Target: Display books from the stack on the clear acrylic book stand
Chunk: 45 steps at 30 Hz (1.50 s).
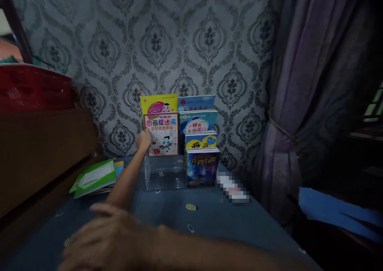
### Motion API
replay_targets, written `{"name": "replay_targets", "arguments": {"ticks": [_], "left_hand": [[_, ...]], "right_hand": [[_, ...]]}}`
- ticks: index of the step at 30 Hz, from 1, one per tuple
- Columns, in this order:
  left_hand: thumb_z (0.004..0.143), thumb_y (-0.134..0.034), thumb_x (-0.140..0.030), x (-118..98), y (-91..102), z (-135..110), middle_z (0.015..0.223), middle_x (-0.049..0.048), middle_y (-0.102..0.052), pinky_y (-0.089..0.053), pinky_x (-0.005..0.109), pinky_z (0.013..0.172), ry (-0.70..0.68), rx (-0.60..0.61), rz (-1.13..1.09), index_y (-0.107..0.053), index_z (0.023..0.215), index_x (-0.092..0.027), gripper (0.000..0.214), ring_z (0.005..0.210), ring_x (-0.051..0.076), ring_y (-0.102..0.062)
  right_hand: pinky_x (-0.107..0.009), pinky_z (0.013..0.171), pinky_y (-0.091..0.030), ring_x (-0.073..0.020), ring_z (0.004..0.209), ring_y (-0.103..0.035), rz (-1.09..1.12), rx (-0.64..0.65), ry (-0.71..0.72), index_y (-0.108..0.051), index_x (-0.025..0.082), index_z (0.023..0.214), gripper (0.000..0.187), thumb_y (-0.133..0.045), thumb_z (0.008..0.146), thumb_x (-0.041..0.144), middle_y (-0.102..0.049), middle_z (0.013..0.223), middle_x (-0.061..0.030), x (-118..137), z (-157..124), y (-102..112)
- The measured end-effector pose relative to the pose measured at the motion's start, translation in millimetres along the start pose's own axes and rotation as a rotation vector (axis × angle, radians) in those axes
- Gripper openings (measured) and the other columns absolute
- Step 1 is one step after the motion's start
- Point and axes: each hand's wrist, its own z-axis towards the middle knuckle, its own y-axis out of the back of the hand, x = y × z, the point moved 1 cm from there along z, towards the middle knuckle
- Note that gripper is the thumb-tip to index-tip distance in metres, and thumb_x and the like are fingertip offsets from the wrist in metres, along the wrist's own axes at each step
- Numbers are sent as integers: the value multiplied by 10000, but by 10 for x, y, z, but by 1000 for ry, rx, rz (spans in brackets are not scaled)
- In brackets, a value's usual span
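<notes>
My left hand (144,140) reaches to the back of the table and is closed on the left edge of a picture book (163,141) with a white and orange cover. That book stands upright in the clear stepped book stand (164,177), in front of a yellow book (159,102). Across the foreground comes my right arm, with my right hand (104,239) low and blurred in front of my left forearm; its fingers are too smeared to read. Blue books (199,121), a yellow-and-blue book (201,140) and dark blue books (202,167) fill the stand's right column.
Green books (95,177) lie in a pile on the blue tablecloth (215,227) at left. A red basket (34,87) sits on a brown wooden piece (44,143). A pixelated item (232,188) lies right of the stand. Purple curtains (287,103) hang at right, above blue fabric (335,211).
</notes>
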Motion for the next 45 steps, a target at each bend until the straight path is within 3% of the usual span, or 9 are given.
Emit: {"name": "replay_targets", "arguments": {"ticks": [4,9,12,17,21,23,30,36,45], "left_hand": [[975,-299,-524,-43,15,-66,1101,236,-704,-451,451,909,15,-13,3,-670,1024,-156,524,1157,376,-616],[986,-269,-495,-91,42,-142,1123,266,-688,-447,478,894,14,-15,19,-661,1055,-135,537,1128,404,-627],[994,-253,-475,-93,60,-177,1125,263,-689,-451,472,883,5,-13,39,-650,1080,-133,531,1110,398,-636],[1004,-258,-470,-83,87,-172,1125,217,-706,-456,399,891,0,4,72,-655,1097,-149,519,1114,334,-647],[1007,-271,-433,-91,111,-141,1128,211,-709,-460,365,877,-4,35,104,-665,1093,-125,507,1106,314,-651],[1009,-270,-408,-100,123,-146,1130,209,-709,-460,358,869,-9,43,116,-667,1094,-119,498,1102,310,-653],[1009,-271,-385,-97,198,-230,1152,184,-704,-460,353,848,-55,27,144,-655,1088,-155,454,1104,303,-648],[1013,-294,-367,-44,258,-275,1165,160,-696,-462,334,841,-112,30,158,-598,1141,-171,384,1101,276,-644],[1011,-343,-346,36,244,-356,1179,182,-674,-474,352,861,-206,37,154,-497,1189,-139,315,1090,273,-643]], "right_hand": [[-383,1164,-262,-119,1232,-561,-54,-114,-69,-662,249,1128,318,-494,978,474,-709,1223,6,-233,-147,189],[-412,1003,-445,-223,1016,-613,-74,-201,-261,-692,149,946,318,-575,919,443,-727,1007,-90,-92,-128,286],[-367,772,-546,-212,826,-614,-53,-155,-231,-660,187,820,324,-572,897,489,-715,870,-53,203,-7,217],[-186,536,-512,-86,672,-586,6,-33,-25,-605,262,750,296,-441,986,330,-729,901,103,498,126,248],[-297,677,-571,-190,816,-618,-109,-1,-260,-645,190,842,225,-564,916,387,-693,859,-18,436,90,421],[-317,713,-565,-214,867,-618,-24,58,-309,-649,156,912,252,-611,884,403,-673,892,-50,404,26,452],[-242,626,-485,-165,770,-602,213,142,-409,-669,232,906,314,-579,891,533,-679,876,1,306,-369,269],[-261,725,-467,-161,806,-610,301,203,-506,-703,197,934,238,-643,882,421,-690,891,-18,95,-615,49],[-290,843,-455,-199,984,-622,422,251,-741,-703,228,960,140,-597,886,282,-686,1029,-32,132,-882,-76]]}}
